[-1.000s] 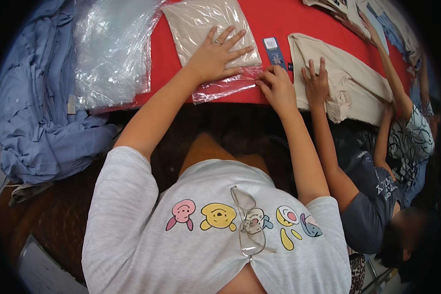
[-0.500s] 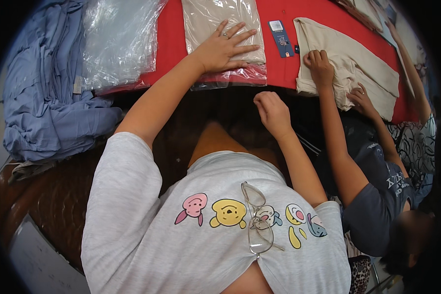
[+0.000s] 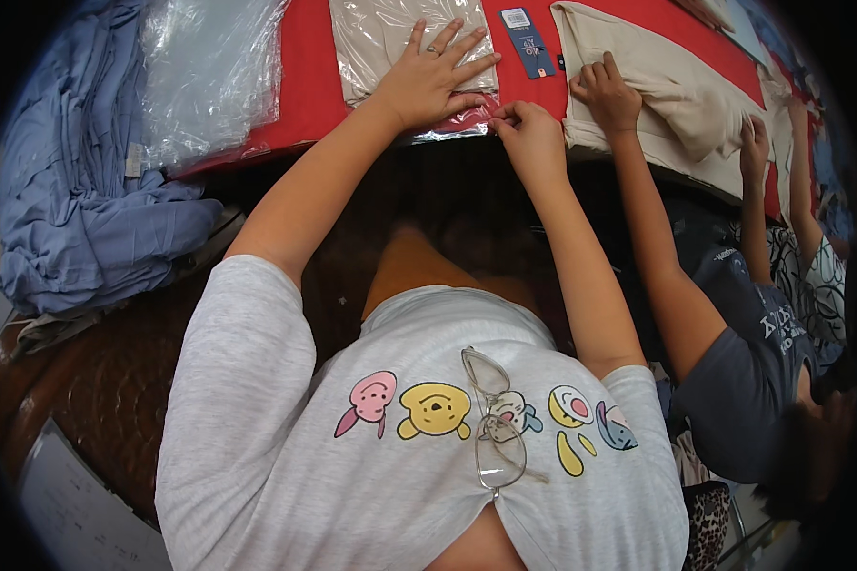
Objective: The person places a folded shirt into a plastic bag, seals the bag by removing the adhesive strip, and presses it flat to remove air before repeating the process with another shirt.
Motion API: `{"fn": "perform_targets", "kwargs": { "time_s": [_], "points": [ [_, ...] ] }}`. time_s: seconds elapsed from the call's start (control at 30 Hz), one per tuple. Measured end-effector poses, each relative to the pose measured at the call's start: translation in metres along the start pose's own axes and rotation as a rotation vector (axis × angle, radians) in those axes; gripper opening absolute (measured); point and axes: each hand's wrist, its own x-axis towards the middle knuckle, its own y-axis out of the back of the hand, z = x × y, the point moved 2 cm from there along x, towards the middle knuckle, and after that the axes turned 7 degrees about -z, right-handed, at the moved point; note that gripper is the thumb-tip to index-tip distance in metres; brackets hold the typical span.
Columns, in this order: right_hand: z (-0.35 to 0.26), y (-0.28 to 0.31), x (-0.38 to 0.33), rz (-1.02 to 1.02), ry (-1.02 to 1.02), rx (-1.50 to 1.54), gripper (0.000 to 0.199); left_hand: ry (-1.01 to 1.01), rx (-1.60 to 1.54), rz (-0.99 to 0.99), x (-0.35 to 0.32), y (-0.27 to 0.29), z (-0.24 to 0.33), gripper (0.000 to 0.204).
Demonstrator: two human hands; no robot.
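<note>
The person's left hand (image 3: 435, 78) is lying flat, fingers spread and released, on the bagged beige garment (image 3: 402, 38) on the red worktop (image 3: 305, 76). The right hand (image 3: 527, 133) is pinching the bag's near edge just beside it. A co-worker's hand (image 3: 605, 92) is pressing an unbagged beige garment (image 3: 676, 95) to the right of the bag.

Left hand (image 3: 433, 81) flat with spread fingers, right hand (image 3: 528, 133) pinching, both arms outstretched.
</note>
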Motion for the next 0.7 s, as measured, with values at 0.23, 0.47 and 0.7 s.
{"fn": "perform_targets", "kwargs": {
  "time_s": [0.23,0.47,0.7],
  "points": [
    [-0.011,-0.004,-0.012,-0.034,0.199,-0.401,0.015,0.019,-0.035,-0.008,0.003,-0.004,0.001,0.074],
    [0.001,0.003,-0.038,0.110,0.256,-0.123,0.019,-0.026,-0.263,-0.061,0.007,0.018,-0.003,0.087],
    [-0.013,-0.001,-0.013,0.050,0.156,-0.040,0.025,-0.040,-0.113,-0.001,0.002,-0.003,-0.007,0.088]
  ]
}}
